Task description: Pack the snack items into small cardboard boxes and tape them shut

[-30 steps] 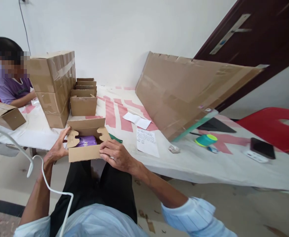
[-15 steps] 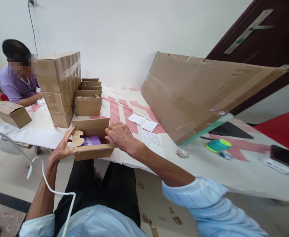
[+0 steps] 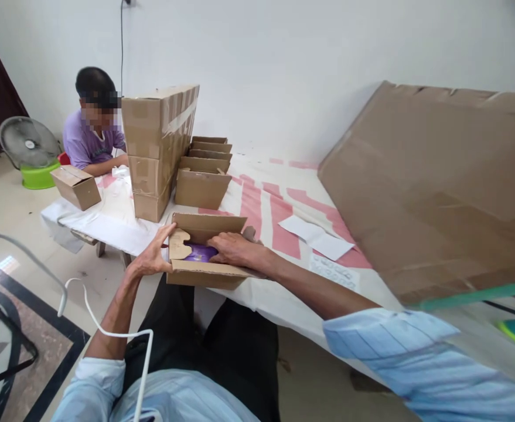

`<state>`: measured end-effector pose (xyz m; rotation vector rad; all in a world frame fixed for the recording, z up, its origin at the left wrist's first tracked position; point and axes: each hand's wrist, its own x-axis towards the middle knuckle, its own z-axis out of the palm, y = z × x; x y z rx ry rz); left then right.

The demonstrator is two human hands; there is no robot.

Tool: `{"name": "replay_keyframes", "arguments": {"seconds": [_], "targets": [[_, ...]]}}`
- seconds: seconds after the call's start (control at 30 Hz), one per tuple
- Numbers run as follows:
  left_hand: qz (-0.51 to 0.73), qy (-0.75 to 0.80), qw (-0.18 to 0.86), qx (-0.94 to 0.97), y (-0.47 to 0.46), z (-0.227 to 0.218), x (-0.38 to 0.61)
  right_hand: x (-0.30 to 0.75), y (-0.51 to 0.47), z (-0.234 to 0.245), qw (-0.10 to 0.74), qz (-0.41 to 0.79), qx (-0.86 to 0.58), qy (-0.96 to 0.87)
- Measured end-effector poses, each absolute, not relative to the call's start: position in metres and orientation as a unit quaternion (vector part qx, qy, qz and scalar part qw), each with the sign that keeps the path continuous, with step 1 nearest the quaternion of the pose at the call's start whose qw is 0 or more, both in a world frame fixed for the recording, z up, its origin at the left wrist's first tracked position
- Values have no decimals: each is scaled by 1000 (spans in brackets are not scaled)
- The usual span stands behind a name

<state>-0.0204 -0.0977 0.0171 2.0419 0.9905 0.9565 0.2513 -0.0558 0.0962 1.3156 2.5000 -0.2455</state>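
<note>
A small open cardboard box (image 3: pixel 204 274) sits at the near edge of the table (image 3: pixel 120 220), with a purple packet (image 3: pixel 199 252) inside it. My left hand (image 3: pixel 154 256) grips the box's left side, thumb on the side flap. My right hand (image 3: pixel 236 249) reaches into the box from the right, fingers laid flat over the purple packet and the right flap.
A row of open small boxes (image 3: pixel 202 176) stands behind, beside a tall stack of taped cartons (image 3: pixel 156 146). A big cardboard sheet (image 3: pixel 437 187) leans at right. White papers (image 3: pixel 314 231) lie on the table. Another person (image 3: pixel 92 138) sits at far left near a closed box (image 3: pixel 76 186). A fan (image 3: pixel 24 143) stands on the floor.
My right hand moved from the box's front wall up and into the box onto the purple packet. The view swung to the left; the left hand kept hold of the box.
</note>
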Motion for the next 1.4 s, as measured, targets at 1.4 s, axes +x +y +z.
{"name": "replay_keyframes", "arguments": {"seconds": [1.4], "targets": [[551, 340, 433, 627, -72, 110, 16, 326, -92, 223, -513, -23, 390, 764]]}}
